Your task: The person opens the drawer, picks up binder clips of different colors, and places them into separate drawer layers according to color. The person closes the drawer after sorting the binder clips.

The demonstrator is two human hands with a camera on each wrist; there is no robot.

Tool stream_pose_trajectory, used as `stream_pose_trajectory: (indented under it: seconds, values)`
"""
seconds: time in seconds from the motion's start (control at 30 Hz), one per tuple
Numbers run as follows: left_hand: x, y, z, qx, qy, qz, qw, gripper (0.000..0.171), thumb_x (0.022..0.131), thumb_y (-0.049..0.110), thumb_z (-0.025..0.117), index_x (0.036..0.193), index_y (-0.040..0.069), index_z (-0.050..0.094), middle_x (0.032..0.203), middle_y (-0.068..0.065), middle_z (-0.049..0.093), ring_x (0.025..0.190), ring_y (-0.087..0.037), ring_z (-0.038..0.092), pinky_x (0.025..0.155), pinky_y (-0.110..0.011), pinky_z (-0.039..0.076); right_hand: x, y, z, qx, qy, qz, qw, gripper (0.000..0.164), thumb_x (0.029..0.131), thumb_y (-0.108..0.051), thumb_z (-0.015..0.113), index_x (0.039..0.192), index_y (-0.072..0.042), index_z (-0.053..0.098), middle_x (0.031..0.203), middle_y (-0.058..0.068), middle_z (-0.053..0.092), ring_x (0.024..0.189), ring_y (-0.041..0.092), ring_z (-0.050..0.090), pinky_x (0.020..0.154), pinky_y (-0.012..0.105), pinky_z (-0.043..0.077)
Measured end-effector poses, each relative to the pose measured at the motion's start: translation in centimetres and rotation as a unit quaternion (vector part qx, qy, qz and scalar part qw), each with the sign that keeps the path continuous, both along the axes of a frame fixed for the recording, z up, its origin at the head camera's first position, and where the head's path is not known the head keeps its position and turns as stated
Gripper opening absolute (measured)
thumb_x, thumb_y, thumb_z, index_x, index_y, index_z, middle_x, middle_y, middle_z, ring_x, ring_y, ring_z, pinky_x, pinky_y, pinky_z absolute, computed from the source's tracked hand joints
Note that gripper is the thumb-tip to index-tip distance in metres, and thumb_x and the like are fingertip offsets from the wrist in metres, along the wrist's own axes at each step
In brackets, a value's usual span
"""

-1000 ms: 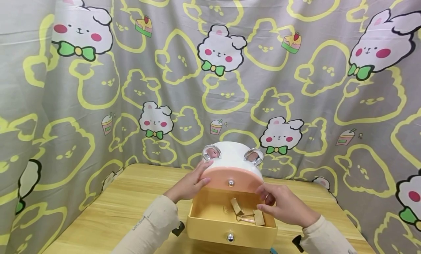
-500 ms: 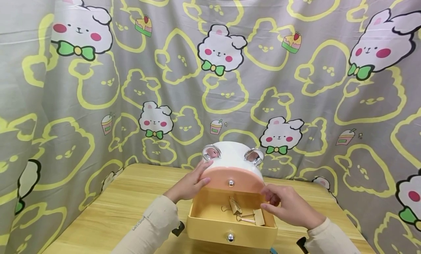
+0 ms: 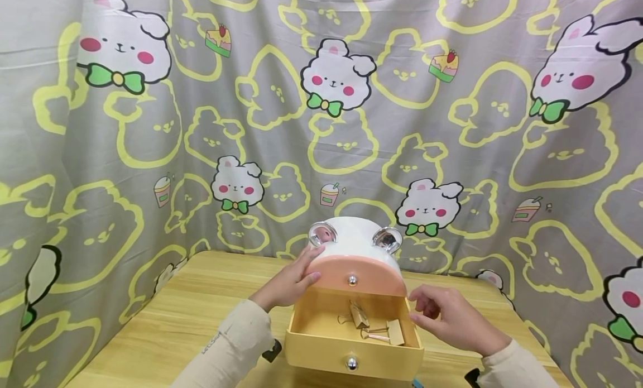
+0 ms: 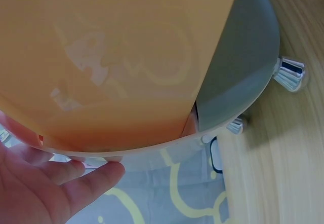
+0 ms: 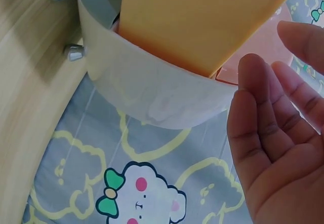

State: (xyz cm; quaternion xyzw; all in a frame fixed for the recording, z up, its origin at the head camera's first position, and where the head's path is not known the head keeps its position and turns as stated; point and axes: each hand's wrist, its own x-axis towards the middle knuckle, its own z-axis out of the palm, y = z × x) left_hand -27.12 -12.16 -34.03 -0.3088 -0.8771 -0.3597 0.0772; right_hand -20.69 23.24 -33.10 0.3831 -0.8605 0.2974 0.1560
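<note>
A small white storage box (image 3: 354,234) with a pink upper drawer front (image 3: 326,272) and silver ear shapes stands on the table. Its yellow lower drawer (image 3: 321,351) is pulled out. Two gold binder clips (image 3: 359,316) lie inside the drawer, the other clip (image 3: 396,333) near its front right corner. My left hand (image 3: 290,281) rests against the box's left side, fingers extended along the wall in the left wrist view. Just right of the drawer is my right hand (image 3: 454,315), its fingers loosely bent with nothing between them.
Below the drawer's front right corner, a small blue object (image 3: 417,383) peeks out at the frame's bottom edge. The wood-grain table (image 3: 201,298) ends at a patterned curtain (image 3: 281,153) behind and on both sides. Silver feet (image 4: 291,74) stick out from the box's underside.
My right hand has moved right, away from over the drawer's right edge. The rear binder clip shifted and settled in the drawer. My left hand stays in place.
</note>
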Motion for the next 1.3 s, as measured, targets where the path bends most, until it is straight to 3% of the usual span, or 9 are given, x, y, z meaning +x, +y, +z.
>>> stream_pose_trajectory:
  seconds: [0.27,0.63,0.97,1.3]
  values:
    - [0.0,-0.1,-0.1,0.002,-0.001,-0.002,1.0000,0.055,0.102,0.026,0.050,0.152,0.018,0.030,0.157,-0.023,0.015,0.142,-0.042,0.019,0.108,-0.063,0.021,0.2,0.7,-0.4,0.008,0.006,-0.017,1.000,0.020,0.084,-0.006,0.074,0.094,-0.016,0.061,0.075,-0.016,0.051,0.061,-0.002,0.049,0.052,0.021,0.046]
    - [0.0,0.0,0.0,0.005,-0.005,-0.001,1.0000,0.055,0.102,0.026,0.050,0.153,0.018,0.029,0.158,-0.023,0.014,0.143,-0.040,0.015,0.109,-0.062,0.021,0.4,2.2,-1.3,0.005,0.009,-0.026,1.000,0.018,0.086,-0.008,0.074,0.097,-0.016,0.062,0.077,-0.017,0.051,0.061,-0.002,0.049,0.050,0.021,0.045]
    - [0.0,-0.1,0.0,0.005,-0.005,-0.002,1.0000,0.056,0.102,0.026,0.050,0.153,0.018,0.029,0.157,-0.024,0.013,0.143,-0.041,0.016,0.109,-0.062,0.020,0.5,3.5,-2.0,0.018,-0.016,-0.037,0.999,0.016,0.087,-0.010,0.073,0.098,-0.013,0.062,0.076,-0.018,0.051,0.060,-0.003,0.049,0.049,0.021,0.045]
    - [0.0,-0.1,0.0,0.004,-0.006,-0.003,1.0000,0.056,0.102,0.028,0.050,0.153,0.018,0.029,0.157,-0.026,0.014,0.142,-0.043,0.017,0.108,-0.063,0.021,0.7,4.3,-4.3,0.020,-0.040,0.006,0.999,0.017,0.087,-0.007,0.072,0.099,-0.015,0.061,0.080,-0.017,0.053,0.060,-0.003,0.052,0.048,0.021,0.045]
